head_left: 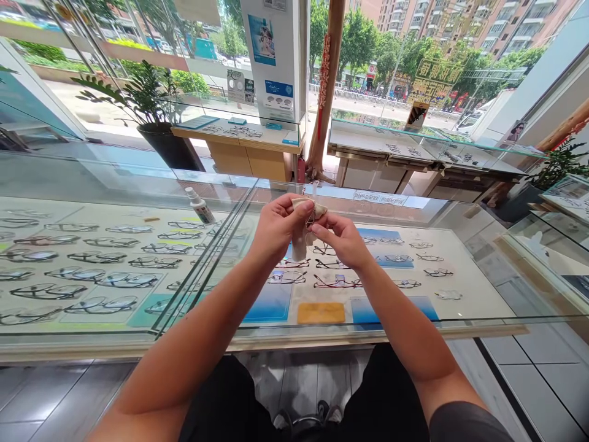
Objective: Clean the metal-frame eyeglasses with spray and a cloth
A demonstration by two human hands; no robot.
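Observation:
Both my hands are raised over a glass display counter (pixel 414 322). My left hand (pixel 277 227) is closed, pinching a beige cleaning cloth (pixel 300 242) that hangs down between the hands. My right hand (pixel 343 239) is closed too, gripping a pair of thin-framed glasses (pixel 311 216) that is partly wrapped in the cloth. Only a bit of frame shows at the fingertips. Under the glass lie several rows of glasses (pixel 110 279).
A small white spray bottle (pixel 199 205) lies on the counter's glass top to the left. An orange card (pixel 321 313) lies inside the case near me. Beyond stand more display counters (pixel 257 138), a potted plant (pixel 151 116) and a wooden post (pixel 324 92).

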